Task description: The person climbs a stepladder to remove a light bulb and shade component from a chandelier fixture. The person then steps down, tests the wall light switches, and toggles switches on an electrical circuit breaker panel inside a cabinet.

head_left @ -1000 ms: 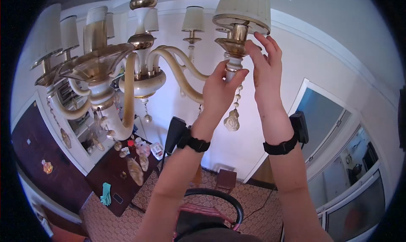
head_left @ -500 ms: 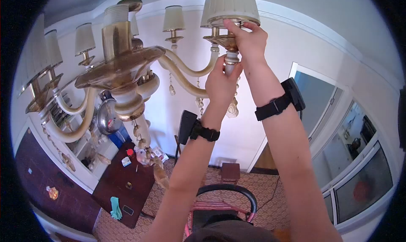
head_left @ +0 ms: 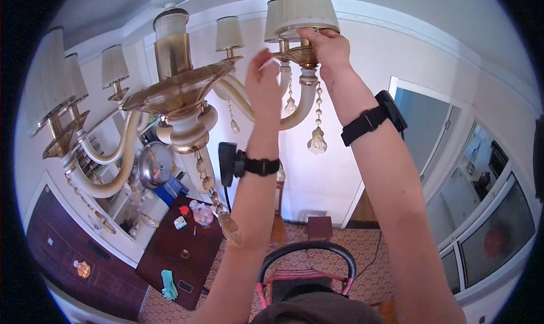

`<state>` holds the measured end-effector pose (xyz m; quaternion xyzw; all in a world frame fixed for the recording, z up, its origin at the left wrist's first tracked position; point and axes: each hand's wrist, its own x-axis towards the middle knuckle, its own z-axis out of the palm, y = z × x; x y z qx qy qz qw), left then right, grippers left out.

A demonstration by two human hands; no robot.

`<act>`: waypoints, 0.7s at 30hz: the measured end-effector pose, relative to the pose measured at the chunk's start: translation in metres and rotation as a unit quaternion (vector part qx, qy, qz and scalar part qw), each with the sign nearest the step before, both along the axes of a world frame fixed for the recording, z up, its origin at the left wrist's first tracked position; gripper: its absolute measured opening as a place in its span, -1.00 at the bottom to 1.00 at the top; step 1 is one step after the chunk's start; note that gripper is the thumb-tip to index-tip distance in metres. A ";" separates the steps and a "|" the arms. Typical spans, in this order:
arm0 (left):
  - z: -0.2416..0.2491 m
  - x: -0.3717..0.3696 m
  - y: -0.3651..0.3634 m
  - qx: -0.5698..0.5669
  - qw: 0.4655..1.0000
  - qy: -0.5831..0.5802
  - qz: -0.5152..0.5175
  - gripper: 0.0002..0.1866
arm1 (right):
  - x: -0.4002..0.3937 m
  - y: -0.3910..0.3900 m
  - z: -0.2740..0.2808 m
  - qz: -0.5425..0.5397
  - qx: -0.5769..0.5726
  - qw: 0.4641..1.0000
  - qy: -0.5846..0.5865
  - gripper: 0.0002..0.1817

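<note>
A large chandelier with amber glass dishes and curved cream arms fills the upper left and middle. Just beneath the pleated lampshade at top centre, my right hand has its fingers closed at the shade's lower rim; the fingertips are partly hidden there. An amber glass drip dish sits below those fingers. My left hand is raised beside the chandelier arm, fingers loosely apart and holding nothing. Below the dish hangs a bead string with a crystal pendant.
Other shades and hanging crystals surround the hands. Below stand a dark red table with teal gloves and a phone, a small brown stool, and a curved black rail directly in front of me.
My left hand has let go of the stem below the dish and moved left and up. My right hand stays at the shade's rim. The view has shifted slightly.
</note>
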<state>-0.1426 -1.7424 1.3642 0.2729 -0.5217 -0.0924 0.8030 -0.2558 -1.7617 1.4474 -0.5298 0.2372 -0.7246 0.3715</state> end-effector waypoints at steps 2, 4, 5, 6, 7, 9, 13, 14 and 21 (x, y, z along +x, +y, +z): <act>0.025 0.002 0.012 -0.050 0.969 0.141 -0.198 -0.29 | 0.000 -0.001 -0.001 0.042 -0.016 0.999 -0.023 -0.65; 0.041 0.004 0.008 -0.015 0.961 0.148 -0.233 -0.21 | 0.001 -0.003 0.000 0.051 -0.004 0.998 -0.028 -0.67; 0.048 0.004 0.007 0.019 0.951 0.154 -0.266 -0.14 | 0.001 -0.003 0.001 0.062 0.007 0.998 -0.033 -0.68; 0.052 0.006 0.003 0.017 0.951 0.153 -0.267 -0.14 | 0.000 -0.002 0.001 0.061 0.005 0.998 -0.033 -0.68; 0.056 0.007 -0.001 0.039 0.959 0.127 -0.250 -0.14 | -0.002 0.000 0.001 0.051 0.011 0.998 -0.018 -0.68; 0.062 0.008 -0.004 0.060 0.965 0.099 -0.235 -0.14 | -0.006 0.000 0.003 0.039 0.015 0.999 -0.003 -0.68; 0.065 0.014 -0.009 0.112 0.968 -0.002 -0.226 -0.17 | -0.011 -0.001 0.003 0.101 -0.051 0.993 -0.019 -0.65; 0.067 0.017 -0.013 0.122 0.966 -0.024 -0.226 -0.18 | -0.010 -0.002 0.003 0.115 -0.055 0.992 -0.022 -0.69; 0.076 0.014 -0.018 0.059 0.948 0.009 -0.312 -0.31 | -0.004 0.002 -0.002 -0.010 -0.049 0.997 0.058 -0.45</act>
